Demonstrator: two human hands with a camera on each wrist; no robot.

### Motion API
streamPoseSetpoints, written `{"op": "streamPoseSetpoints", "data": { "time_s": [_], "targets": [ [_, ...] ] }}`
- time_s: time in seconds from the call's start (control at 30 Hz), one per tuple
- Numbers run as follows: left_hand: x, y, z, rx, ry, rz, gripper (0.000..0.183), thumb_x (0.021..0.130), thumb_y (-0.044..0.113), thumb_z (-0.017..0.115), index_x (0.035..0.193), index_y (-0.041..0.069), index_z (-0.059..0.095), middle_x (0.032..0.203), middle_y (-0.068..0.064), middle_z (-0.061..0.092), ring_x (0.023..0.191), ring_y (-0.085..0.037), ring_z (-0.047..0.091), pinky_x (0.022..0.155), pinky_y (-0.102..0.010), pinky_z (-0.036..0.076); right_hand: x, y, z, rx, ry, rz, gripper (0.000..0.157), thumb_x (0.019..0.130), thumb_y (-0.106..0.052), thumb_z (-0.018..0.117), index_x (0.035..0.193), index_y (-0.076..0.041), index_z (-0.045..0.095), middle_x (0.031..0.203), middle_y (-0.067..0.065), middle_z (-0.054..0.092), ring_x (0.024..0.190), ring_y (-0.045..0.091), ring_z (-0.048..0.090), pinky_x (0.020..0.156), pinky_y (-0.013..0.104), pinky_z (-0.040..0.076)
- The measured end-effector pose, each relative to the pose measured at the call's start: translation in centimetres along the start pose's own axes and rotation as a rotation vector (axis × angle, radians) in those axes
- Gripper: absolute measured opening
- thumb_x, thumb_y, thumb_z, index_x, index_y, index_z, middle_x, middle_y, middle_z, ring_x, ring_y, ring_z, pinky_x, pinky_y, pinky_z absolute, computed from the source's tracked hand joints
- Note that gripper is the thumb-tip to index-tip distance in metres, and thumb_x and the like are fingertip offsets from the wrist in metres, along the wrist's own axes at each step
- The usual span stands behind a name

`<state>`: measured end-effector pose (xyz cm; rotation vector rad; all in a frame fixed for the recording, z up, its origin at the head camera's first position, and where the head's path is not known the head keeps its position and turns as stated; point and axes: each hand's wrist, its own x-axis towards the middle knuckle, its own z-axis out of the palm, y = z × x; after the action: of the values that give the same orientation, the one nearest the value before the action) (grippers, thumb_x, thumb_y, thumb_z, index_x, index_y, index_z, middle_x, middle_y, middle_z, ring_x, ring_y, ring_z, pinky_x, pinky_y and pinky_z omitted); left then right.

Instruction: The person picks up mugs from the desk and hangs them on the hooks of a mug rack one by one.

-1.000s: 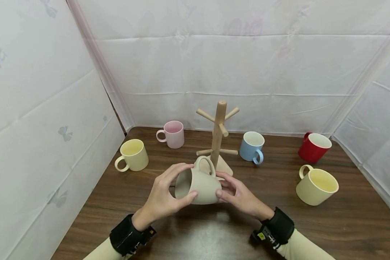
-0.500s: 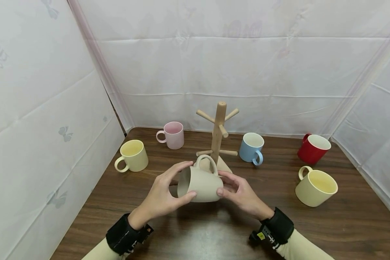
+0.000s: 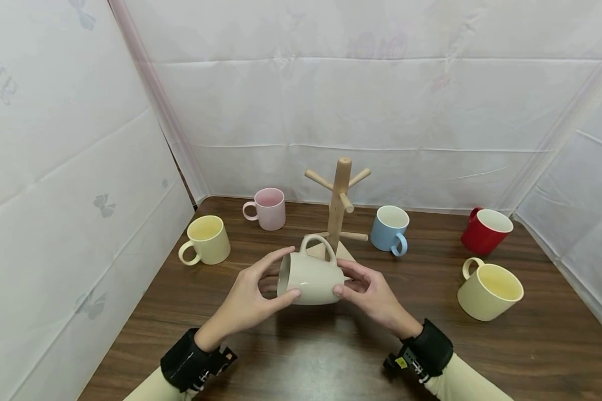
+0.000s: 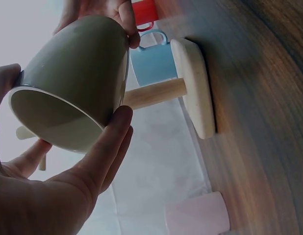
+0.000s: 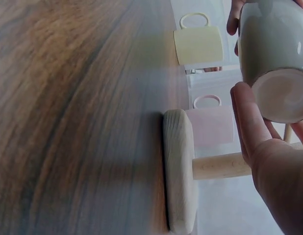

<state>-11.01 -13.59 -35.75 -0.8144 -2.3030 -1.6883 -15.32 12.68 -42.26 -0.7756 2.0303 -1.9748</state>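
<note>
A pale grey-beige mug (image 3: 315,280) is held on its side between both hands, above the table and in front of the wooden mug stand (image 3: 337,211). Its handle points up and its mouth faces left. My left hand (image 3: 251,292) grips the rim end, thumb on the near side and fingers round the far side, as the left wrist view shows on the mug (image 4: 75,73). At the base end my right hand (image 3: 373,296) pinches the mug with thumb and fingers. The right wrist view shows the pale underside of the mug (image 5: 284,95) close to the right fingers.
A yellow mug (image 3: 208,240) and a pink mug (image 3: 270,210) stand left of the stand. To its right are a blue mug (image 3: 388,229), a red mug (image 3: 485,231) and another yellow mug (image 3: 489,291). White sheeting (image 3: 371,106) rises behind the dark wooden table (image 3: 301,365).
The mug has risen a little and tipped more level, shifting slightly right. Both hands keep hold of it. The other mugs and the stand stay in place.
</note>
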Motion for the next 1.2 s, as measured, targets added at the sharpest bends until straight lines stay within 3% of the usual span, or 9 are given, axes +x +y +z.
{"op": "streamPoseSetpoints", "data": {
  "time_s": [0.33, 0.47, 0.6, 0.77, 1.07, 1.2],
  "targets": [
    [0.0, -0.5, -0.2, -0.051, -0.026, -0.052, 0.066, 0.08, 0.011, 0.071, 0.138, 0.019, 0.042, 0.133, -0.012, 0.046, 0.11, -0.028, 0.052, 0.079, -0.039, 0.051, 0.2, 0.2, 0.0, 0.001, -0.019, -0.048, 0.061, 0.083, -0.005, 0.067, 0.138, -0.012, 0.042, 0.131, 0.014, 0.048, 0.102, 0.031, 0.056, 0.081, 0.039, 0.051],
    [0.1, -0.7, -0.3, 0.008, -0.042, -0.032, 0.066, 0.082, 0.01, 0.07, 0.139, 0.018, 0.039, 0.132, -0.013, 0.047, 0.113, -0.026, 0.051, 0.082, -0.04, 0.05, 0.3, -0.1, 0.1, -0.02, 0.001, -0.054, 0.061, 0.082, -0.005, 0.068, 0.137, -0.012, 0.043, 0.131, 0.015, 0.049, 0.101, 0.031, 0.057, 0.079, 0.039, 0.051],
    [0.0, -2.5, -0.3, 0.084, -0.048, 0.001, 0.066, 0.082, 0.016, 0.07, 0.14, 0.021, 0.037, 0.131, -0.007, 0.049, 0.114, -0.021, 0.05, 0.085, -0.039, 0.049, 0.3, -0.2, 0.1, -0.034, 0.014, -0.06, 0.061, 0.081, -0.006, 0.069, 0.136, -0.011, 0.044, 0.13, 0.017, 0.049, 0.099, 0.032, 0.058, 0.078, 0.039, 0.052],
    [-0.2, -4.5, -0.5, 0.081, -0.075, -0.011, 0.068, 0.084, 0.025, 0.068, 0.142, 0.027, 0.033, 0.134, 0.001, 0.045, 0.115, -0.02, 0.049, 0.083, -0.034, 0.049, 0.5, -0.1, 0.1, -0.051, 0.012, -0.071, 0.061, 0.08, -0.008, 0.07, 0.136, -0.012, 0.045, 0.129, 0.015, 0.05, 0.098, 0.032, 0.058, 0.078, 0.039, 0.052],
    [0.4, -2.3, -0.9, -0.008, -0.099, -0.026, 0.065, 0.085, 0.011, 0.066, 0.141, 0.017, 0.034, 0.136, -0.013, 0.044, 0.116, -0.028, 0.048, 0.085, -0.042, 0.048, 0.7, -0.4, 0.3, -0.107, 0.046, -0.055, 0.06, 0.08, -0.013, 0.072, 0.134, -0.016, 0.047, 0.127, 0.011, 0.052, 0.095, 0.028, 0.06, 0.077, 0.037, 0.052],
    [0.5, -2.1, -1.0, -0.013, -0.117, -0.032, 0.065, 0.085, 0.008, 0.066, 0.14, 0.013, 0.033, 0.135, -0.018, 0.044, 0.116, -0.031, 0.047, 0.085, -0.042, 0.048, 0.7, -0.8, 0.5, -0.106, 0.053, -0.034, 0.06, 0.08, -0.011, 0.072, 0.134, -0.013, 0.047, 0.126, 0.013, 0.052, 0.095, 0.029, 0.06, 0.077, 0.036, 0.052]
  ]
}}
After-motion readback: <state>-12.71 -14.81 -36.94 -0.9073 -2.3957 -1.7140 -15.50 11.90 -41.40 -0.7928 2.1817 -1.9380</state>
